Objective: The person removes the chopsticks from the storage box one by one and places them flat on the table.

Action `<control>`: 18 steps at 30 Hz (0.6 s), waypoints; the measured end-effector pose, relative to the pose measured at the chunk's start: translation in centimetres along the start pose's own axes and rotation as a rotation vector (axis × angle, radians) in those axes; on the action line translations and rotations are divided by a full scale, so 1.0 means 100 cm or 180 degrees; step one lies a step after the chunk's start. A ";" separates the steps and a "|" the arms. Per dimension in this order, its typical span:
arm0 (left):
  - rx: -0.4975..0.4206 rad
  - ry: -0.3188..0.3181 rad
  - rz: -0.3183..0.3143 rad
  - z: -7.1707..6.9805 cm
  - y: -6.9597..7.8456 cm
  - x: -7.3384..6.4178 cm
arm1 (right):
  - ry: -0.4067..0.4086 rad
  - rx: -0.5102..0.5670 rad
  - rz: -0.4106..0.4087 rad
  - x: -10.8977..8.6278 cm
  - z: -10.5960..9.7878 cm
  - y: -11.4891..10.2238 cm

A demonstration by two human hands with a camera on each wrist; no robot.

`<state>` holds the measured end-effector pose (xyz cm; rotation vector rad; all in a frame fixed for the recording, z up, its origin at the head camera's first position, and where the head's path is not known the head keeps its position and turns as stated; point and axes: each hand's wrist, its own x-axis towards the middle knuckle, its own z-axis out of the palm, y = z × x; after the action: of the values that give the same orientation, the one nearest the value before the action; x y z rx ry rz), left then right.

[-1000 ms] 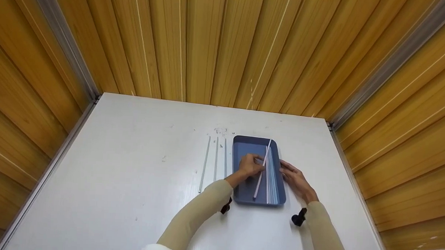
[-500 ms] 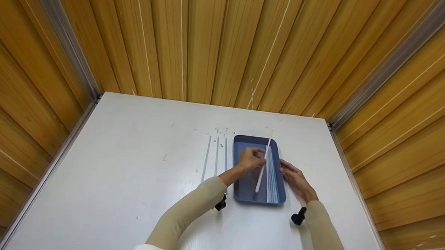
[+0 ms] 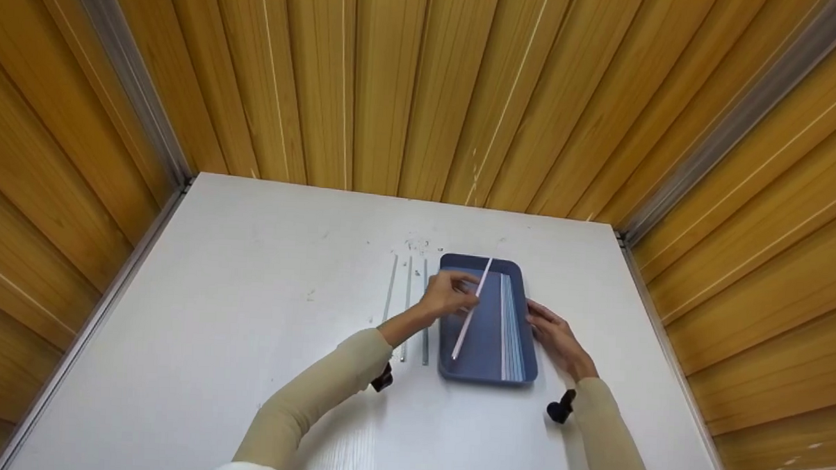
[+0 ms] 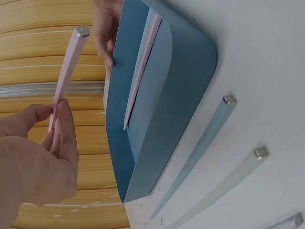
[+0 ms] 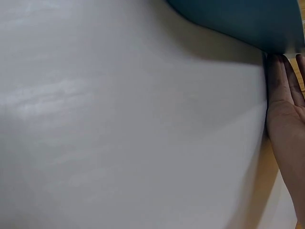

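Note:
My left hand (image 3: 449,294) pinches a thin pink stick (image 3: 463,337) between thumb and fingertips, holding it slanted above the blue tray (image 3: 484,342). In the left wrist view the stick (image 4: 69,59) has a rough silvery end and stays apart from the tray. Inside the tray, along its right side, lies a bundle of pink and light blue sticks (image 3: 510,335). My right hand (image 3: 557,337) rests against the tray's outer right wall with its fingers extended; the right wrist view shows the fingers (image 5: 279,81) partly hidden at the wall.
Left of the tray, three sticks lie apart on the white table (image 3: 249,292): a bluish one (image 4: 200,138), a pale greenish one (image 4: 226,181) and a greyish one (image 4: 291,222). Small marks (image 3: 418,243) dot the table behind them. Yellow wood-patterned walls (image 3: 381,87) enclose the table.
My left hand has lifted the pink stick away from the bundle and carried it left across the tray. My right hand has stayed at the tray's right wall.

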<state>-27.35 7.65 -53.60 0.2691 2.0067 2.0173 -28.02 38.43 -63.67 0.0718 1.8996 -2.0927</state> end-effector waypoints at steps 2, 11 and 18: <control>-0.0050 -0.0012 -0.0045 -0.010 0.000 -0.005 | -0.0004 -0.0015 0.0022 -0.001 0.000 0.002; -0.0062 0.0127 -0.0119 -0.058 -0.001 -0.017 | -0.0056 0.0020 0.0088 -0.002 0.000 0.001; -0.0031 0.0369 -0.0157 -0.088 -0.008 -0.023 | -0.0001 0.0060 0.0022 -0.001 0.003 -0.001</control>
<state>-28.03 -1.38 -54.43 0.1016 2.0495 2.0551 -27.86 38.22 -63.50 0.0822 1.8770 -2.1061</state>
